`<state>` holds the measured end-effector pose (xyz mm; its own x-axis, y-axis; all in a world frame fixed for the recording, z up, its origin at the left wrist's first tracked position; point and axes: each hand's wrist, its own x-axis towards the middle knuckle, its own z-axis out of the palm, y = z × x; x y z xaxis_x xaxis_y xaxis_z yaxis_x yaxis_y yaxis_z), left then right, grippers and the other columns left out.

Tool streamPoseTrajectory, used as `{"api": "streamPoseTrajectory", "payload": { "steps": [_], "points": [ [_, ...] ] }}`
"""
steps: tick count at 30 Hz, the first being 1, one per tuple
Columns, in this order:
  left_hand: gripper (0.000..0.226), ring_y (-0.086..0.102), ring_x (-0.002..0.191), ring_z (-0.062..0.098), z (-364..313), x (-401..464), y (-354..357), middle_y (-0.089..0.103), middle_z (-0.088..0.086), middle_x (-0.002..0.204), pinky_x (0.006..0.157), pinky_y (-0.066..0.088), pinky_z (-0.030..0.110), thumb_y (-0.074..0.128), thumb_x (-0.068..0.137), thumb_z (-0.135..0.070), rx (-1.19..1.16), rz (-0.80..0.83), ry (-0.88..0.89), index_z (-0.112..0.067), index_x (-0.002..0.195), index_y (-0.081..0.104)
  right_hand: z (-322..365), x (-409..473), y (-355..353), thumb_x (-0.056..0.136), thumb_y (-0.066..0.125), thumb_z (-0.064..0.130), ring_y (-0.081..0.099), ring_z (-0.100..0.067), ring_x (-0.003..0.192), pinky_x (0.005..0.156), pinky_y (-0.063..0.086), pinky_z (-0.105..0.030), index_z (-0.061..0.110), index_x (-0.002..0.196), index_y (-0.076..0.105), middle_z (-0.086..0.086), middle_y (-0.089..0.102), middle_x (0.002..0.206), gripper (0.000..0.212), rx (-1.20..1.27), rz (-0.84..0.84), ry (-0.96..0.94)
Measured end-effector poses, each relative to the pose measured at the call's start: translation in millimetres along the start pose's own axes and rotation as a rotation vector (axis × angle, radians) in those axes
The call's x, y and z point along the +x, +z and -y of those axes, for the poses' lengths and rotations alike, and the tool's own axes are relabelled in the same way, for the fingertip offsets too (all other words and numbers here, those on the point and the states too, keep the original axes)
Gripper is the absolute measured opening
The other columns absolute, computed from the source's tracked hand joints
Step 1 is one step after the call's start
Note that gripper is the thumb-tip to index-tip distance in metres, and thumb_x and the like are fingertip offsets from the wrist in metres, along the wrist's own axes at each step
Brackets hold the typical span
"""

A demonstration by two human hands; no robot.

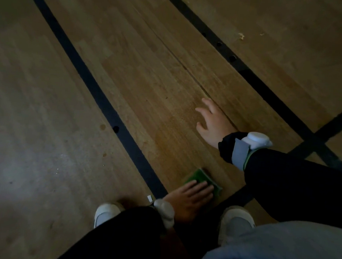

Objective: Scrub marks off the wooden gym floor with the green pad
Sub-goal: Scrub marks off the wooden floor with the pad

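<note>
The green pad lies flat on the wooden gym floor, just right of a black painted line. My left hand presses down on its near half, fingers laid flat over it; only the pad's far end and right edge show. Farther out, my right hand hovers or rests with fingers spread on the boards, holding nothing, next to a thin dark seam in the wood. Both wrists carry white band devices.
Two black court lines run diagonally, with small round holes along them; a crossing line sits at the right edge. My two white shoes stand at the bottom. Pale flecks mark the floor at upper right.
</note>
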<state>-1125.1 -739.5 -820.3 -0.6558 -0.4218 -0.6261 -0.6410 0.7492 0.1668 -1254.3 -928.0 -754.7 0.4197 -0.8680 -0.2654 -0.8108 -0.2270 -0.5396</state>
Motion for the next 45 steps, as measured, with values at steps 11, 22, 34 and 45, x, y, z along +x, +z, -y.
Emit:
{"api": "streamPoseTrajectory", "payload": {
  "steps": [11,22,34,45],
  "points": [
    [0.058,0.052,0.129,0.020,82.5,-33.9,1.1,0.054,0.004,0.140,0.114,0.032,0.037,0.034,0.085,-0.036,0.005,-0.226,-0.162,-0.013,0.136,0.051,6.4,4.9,10.8,0.098,0.047,0.021,0.003,-0.018,0.152,0.121,0.018,-0.033,0.011,0.143,0.042,-0.005,0.011,0.162,0.046,0.023,0.061,-0.012],
    [0.062,-0.017,0.148,0.023,120.4,-27.6,-21.5,-0.018,0.006,0.160,0.120,-0.009,0.041,0.020,0.102,-0.036,-0.491,-0.175,-0.879,-0.013,0.150,-0.012,10.2,13.3,14.0,0.097,0.049,0.021,0.005,-0.019,0.152,0.120,0.015,-0.033,0.012,0.143,0.043,-0.006,0.014,0.162,0.047,0.012,0.024,0.002],
    [0.059,0.039,0.139,0.020,32.7,9.8,-27.3,0.044,0.002,0.149,0.118,0.000,0.038,0.026,0.092,-0.042,-0.155,-0.049,-0.200,-0.015,0.143,0.034,6.3,16.2,21.0,0.097,0.049,0.021,0.005,-0.018,0.151,0.120,0.018,-0.033,0.012,0.142,0.044,-0.003,0.015,0.161,0.046,0.047,0.077,-0.006],
    [0.060,-0.015,0.148,0.019,161.7,-24.4,-28.4,-0.018,0.004,0.160,0.119,-0.009,0.035,0.019,0.102,-0.034,-0.582,-0.301,-0.924,-0.016,0.151,-0.012,-6.6,13.1,10.0,0.097,0.049,0.023,0.006,-0.019,0.151,0.121,0.012,-0.030,0.012,0.145,0.041,-0.006,0.014,0.162,0.049,-0.002,0.037,0.069]
  ]
}}
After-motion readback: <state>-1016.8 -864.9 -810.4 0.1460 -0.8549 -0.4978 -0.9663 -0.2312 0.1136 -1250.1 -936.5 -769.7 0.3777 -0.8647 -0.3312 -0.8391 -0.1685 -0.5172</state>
